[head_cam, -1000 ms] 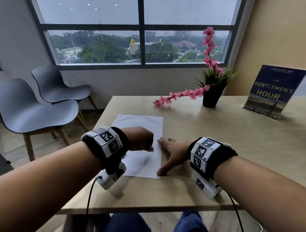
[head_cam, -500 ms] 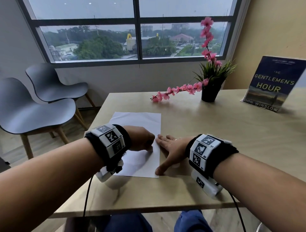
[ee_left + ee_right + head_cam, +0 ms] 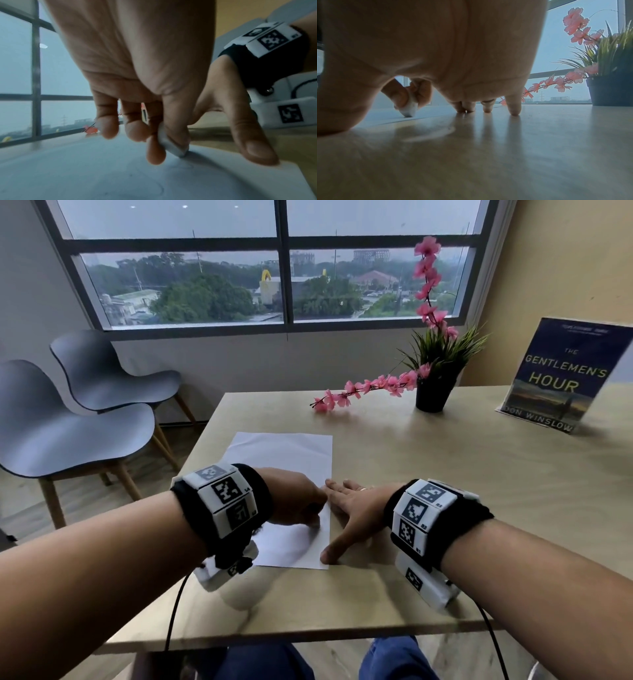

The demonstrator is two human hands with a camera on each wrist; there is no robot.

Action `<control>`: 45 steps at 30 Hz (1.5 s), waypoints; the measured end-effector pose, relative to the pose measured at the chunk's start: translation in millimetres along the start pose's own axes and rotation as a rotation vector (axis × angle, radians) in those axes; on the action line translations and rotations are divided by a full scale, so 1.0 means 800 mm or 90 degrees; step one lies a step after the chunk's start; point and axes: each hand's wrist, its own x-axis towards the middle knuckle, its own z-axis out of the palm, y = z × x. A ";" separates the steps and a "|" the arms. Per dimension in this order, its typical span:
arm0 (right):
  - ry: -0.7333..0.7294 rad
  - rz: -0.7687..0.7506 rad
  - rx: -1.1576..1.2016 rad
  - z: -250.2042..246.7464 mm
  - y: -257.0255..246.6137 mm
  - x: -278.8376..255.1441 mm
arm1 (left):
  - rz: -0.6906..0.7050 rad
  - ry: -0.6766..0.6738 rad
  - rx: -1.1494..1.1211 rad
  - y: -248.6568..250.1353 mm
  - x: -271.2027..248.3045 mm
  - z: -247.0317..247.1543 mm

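Hardly anything has shifted over the last second. The left hand (image 3: 296,501) sits at the same spot over the near right part of the paper (image 3: 284,453), its fingers curled. The left wrist view shows the thumb and forefinger pinching a small white eraser (image 3: 171,145). The eraser's lower tip touches the sheet, and faint grey lines (image 3: 181,165) show on the paper just in front of it. Seen from the right wrist, the eraser (image 3: 410,106) stands tilted with its darkened tip on the sheet.

The right hand (image 3: 356,508) has stayed planted, open and flat, and holds nothing. Its thumb (image 3: 254,148) presses on the paper's near right corner. Its straight fingers (image 3: 513,108) rest with their tips down along the sheet's right edge; I cannot tell whether any tip lies on the paper itself.

The paper lies where it lay before, flat on the left part of the wooden table (image 3: 445,474), with its far left corner slightly creased. Only the head view has changed a little, so that more of the window (image 3: 284,268) shows.

The potted plant (image 3: 433,392) with pink blossoms and the upright book (image 3: 561,378) stand at the far side of the table, as before. Two grey chairs (image 3: 68,433) stand to the left of the table.
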 end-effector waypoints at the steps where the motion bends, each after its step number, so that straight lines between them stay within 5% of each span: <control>1: 0.001 0.000 0.002 0.000 0.000 0.000 | 0.001 0.001 0.001 -0.001 -0.001 0.000; 6: 0.014 0.004 0.008 0.002 -0.001 0.001 | -0.047 0.021 0.033 -0.017 0.004 -0.006; 21: 0.013 0.009 0.015 0.002 0.000 0.002 | 0.041 0.008 0.068 -0.007 -0.013 0.010; 45: 0.010 0.012 0.011 0.001 -0.001 0.002 | 0.011 -0.022 0.057 -0.013 -0.017 0.008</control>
